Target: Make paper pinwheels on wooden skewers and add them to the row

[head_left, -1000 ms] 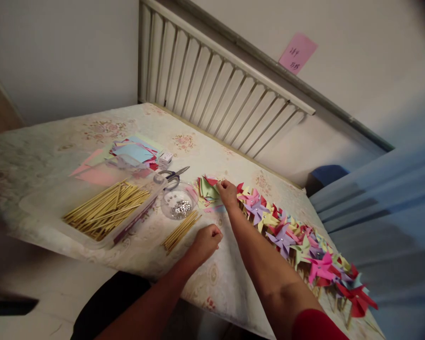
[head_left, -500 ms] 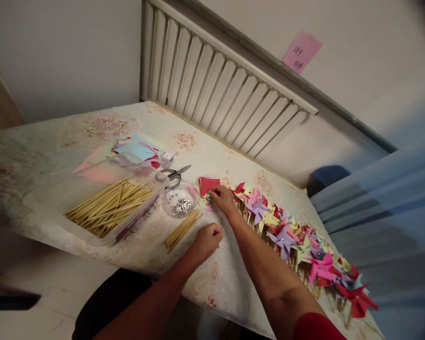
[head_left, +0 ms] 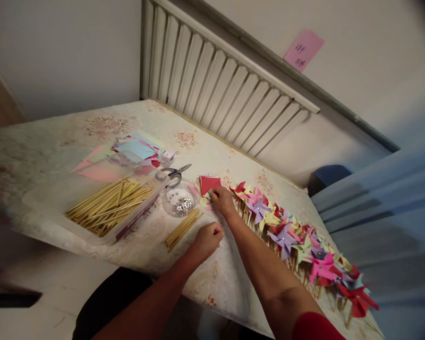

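Note:
My right hand (head_left: 224, 201) reaches to a small pile of cut paper pieces (head_left: 209, 183), red on top, with its fingertips pinched at the pile's near corner. Closed in a loose fist, my left hand (head_left: 208, 239) hovers over the tablecloth nearer to me; whatever its fingers hold, if anything, is hidden. Beside it to the left lies a small bundle of thin sticks (head_left: 183, 229). Just behind the bundle is a clear round dish (head_left: 167, 208) containing small shiny metal pieces.
A clear plastic bin (head_left: 88, 235) full of sticks stands at left. Behind it lie scissors (head_left: 177, 174), a small box (head_left: 167, 157) and coloured paper sheets (head_left: 136, 150). Many paper pinwheels (head_left: 285, 240) line the right side. A radiator (head_left: 216, 80) runs along the wall.
Both hands stay almost in place, the right still at the paper pile. The view has shifted very slightly.

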Tool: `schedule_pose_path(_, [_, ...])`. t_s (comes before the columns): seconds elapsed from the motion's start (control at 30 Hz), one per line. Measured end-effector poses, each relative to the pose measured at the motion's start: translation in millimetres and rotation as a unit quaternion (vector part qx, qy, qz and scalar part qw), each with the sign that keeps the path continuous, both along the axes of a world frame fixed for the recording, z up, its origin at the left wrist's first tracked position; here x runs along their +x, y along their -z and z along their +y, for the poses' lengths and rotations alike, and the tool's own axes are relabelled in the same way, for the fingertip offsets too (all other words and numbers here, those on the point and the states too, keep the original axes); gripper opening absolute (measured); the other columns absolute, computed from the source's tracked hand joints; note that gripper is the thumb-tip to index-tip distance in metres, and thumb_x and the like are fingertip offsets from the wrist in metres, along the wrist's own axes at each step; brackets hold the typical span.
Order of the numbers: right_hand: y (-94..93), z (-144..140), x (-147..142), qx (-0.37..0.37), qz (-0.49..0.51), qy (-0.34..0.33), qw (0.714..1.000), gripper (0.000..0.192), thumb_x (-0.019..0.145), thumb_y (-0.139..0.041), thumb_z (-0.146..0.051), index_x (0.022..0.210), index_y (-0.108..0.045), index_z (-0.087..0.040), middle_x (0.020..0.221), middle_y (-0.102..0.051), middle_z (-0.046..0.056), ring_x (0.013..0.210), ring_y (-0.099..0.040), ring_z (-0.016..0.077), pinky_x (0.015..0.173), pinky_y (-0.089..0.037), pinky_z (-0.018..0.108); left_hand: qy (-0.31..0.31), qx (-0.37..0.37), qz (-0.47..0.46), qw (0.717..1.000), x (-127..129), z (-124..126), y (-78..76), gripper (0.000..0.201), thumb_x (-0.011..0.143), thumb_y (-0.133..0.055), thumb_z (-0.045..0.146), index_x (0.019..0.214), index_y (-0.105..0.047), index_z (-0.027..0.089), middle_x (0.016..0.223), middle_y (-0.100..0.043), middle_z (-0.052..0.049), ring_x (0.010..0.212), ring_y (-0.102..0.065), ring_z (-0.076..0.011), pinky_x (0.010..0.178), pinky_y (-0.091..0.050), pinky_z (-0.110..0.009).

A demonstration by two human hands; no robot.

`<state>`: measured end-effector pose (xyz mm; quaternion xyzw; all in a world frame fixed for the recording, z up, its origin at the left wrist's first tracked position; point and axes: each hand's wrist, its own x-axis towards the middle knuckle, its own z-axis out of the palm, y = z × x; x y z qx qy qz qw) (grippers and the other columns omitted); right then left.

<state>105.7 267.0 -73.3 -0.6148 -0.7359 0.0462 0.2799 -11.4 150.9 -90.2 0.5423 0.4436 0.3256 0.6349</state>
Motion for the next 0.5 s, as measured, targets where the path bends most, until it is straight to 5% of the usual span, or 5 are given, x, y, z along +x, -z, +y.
schedule_pose_path(0.5, [-27.3, 16.2, 19.1, 0.068, 0.139, 0.142, 0.978, 0.022, 0.077, -0.045, -0.032, 0.063, -0.055, -0.018, 0.062, -0.057, 0.000, 0.061, -0.049, 0.0149, 0.063, -0.037, 0.026, -0.003, 0.014, 0.013, 1.000, 2.2, 1.4, 6.0, 0.008, 0.076, -0.050, 0.023, 0.069, -0.052, 0.019, 0.060, -0.052, 0.003, 0.054, -0.054, -0.0120, 0.055, -0.038, -0.025])
